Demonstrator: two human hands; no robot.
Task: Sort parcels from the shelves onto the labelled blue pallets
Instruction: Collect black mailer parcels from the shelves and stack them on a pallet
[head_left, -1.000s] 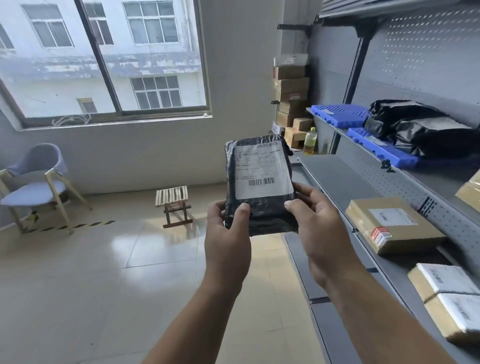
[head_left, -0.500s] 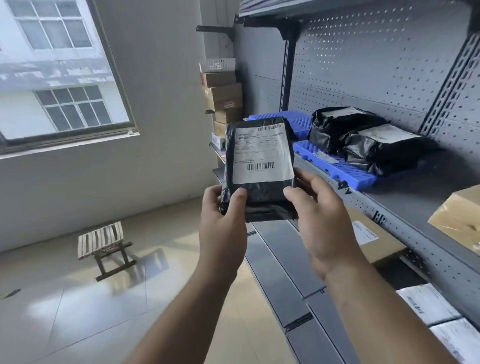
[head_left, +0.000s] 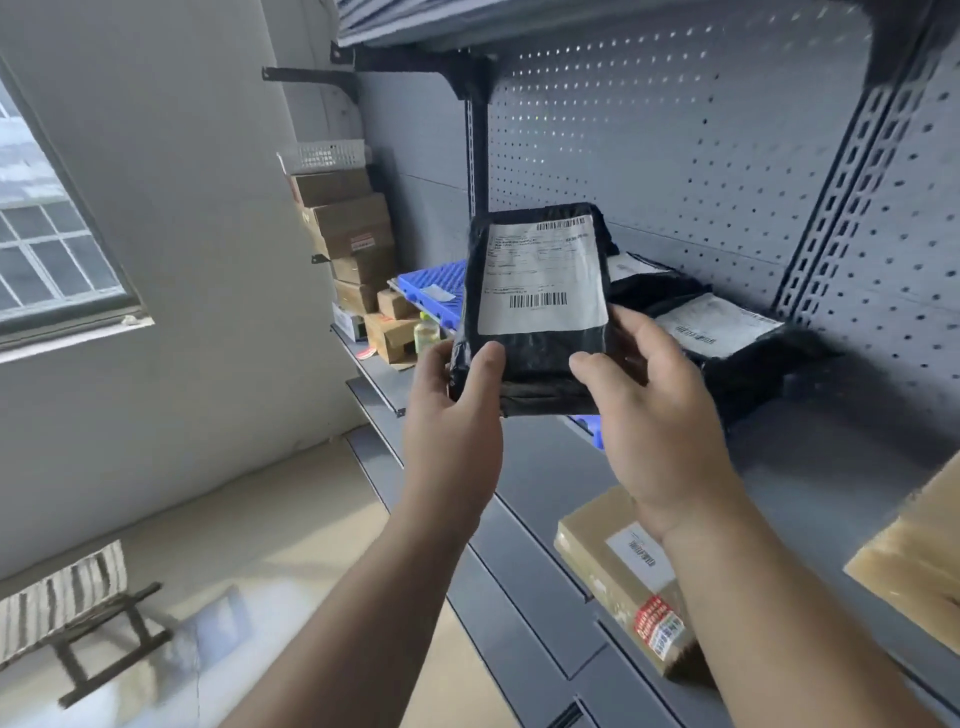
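Note:
I hold a black plastic parcel with a white shipping label upright in front of the grey shelving. My left hand grips its lower left corner, thumb on the front. My right hand grips its lower right edge the same way. Behind the parcel, a blue pallet with a small white label lies on the shelf. A second blue pallet is mostly hidden by the parcel and my right hand. Black bagged parcels lie on it.
Cardboard boxes are stacked at the shelf's far end under a white basket. A taped brown box sits on the lower shelf; another box is at the right edge. A small slatted stool stands on the floor at lower left.
My view has swung right and closer to the shelving; the window and stool have slid left. The parcel stays held in both hands, now in front of the blue pallets.

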